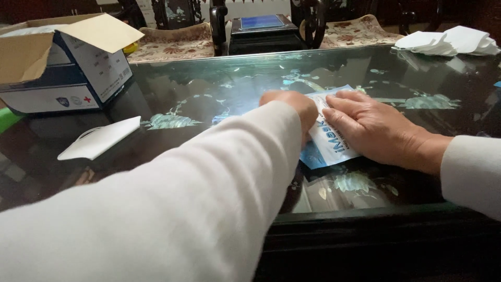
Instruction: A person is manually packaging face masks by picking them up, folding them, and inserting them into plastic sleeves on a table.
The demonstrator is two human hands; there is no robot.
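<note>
A flat blue and white packet (327,141) lies on the dark glass table top (209,89). My right hand (373,130) rests palm down on the packet's right side, fingers spread toward its far edge. Curled over the packet's left edge is my left hand (292,104), its fingers hidden behind the knuckles, so whether it pinches the packet I cannot tell. Both arms wear white sleeves.
A folded white mask (100,138) lies on the glass at the left. An open white and blue cardboard box (68,68) stands at the far left. A pile of white masks (449,42) sits at the far right. Beyond the table is a dark stand (261,31).
</note>
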